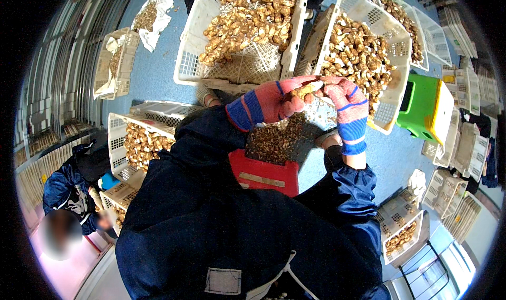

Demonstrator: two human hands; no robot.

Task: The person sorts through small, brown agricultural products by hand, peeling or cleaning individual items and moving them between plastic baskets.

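Far left: one co-worker, dark blue jacket. Next: pale slotted crate, mushrooms inside. Top centre: larger crate, partly filled with mushrooms. Centre: left hand, pink-and-blue glove, fingers closed around one mushroom, located between the hands. Right hand, matching glove, fingers curled beside it; grip cannot be told. Right: mushroom-filled crate; green-and-yellow plastic item.

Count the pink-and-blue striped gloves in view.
2: one on the left hand, gripping a mushroom, and one on the right hand, close beside it. Others in the background may be hidden.
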